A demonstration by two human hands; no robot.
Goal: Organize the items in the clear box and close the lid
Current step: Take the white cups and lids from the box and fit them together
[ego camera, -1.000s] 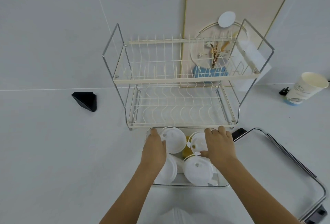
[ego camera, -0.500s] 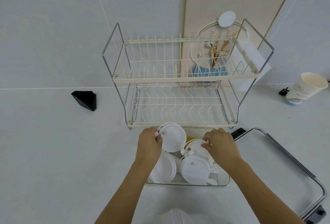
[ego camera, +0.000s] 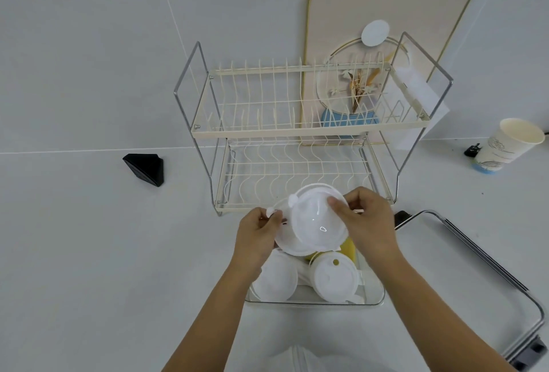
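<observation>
A: Grips first. What did the hands have?

B: Right hand (ego camera: 367,223) was closed on a translucent white lid (ego camera: 318,220), thumb on its upper face, fingers curled round the right edge. The lid was tilted and lifted above the clear box (ego camera: 372,297).

A: Left one?

B: Left hand (ego camera: 257,235) pinched the left rim of a second white lid (ego camera: 289,245), which sat just under the first one and overlapped it. Fingers were bent tight, a small white tab showing at the fingertips. Whether the two lids touched, couldn't tell.

A: Box location?

B: On the white counter (ego camera: 89,253), straight in front of the dish rack (ego camera: 297,134), near edge toward the person. Both held lids were over the box's far end.

A: Contents?

B: Two more white round lids lay in it: a plain one (ego camera: 276,279) at the near left, one with a small hole (ego camera: 335,278) at the near right. Something yellow (ego camera: 349,248) showed behind that right one, mostly hidden, couldn't identify it.

A: Around the box?

B: Metal-framed thing (ego camera: 490,267) lay flat to the right of the box, black clips at its corners. Could've been the box's lid, not sure. Black wedge (ego camera: 145,168) sat well left of the rack, paper cup (ego camera: 508,144) well right of it. Gold-edged board (ego camera: 386,30) leaned on the wall behind the rack.
</observation>
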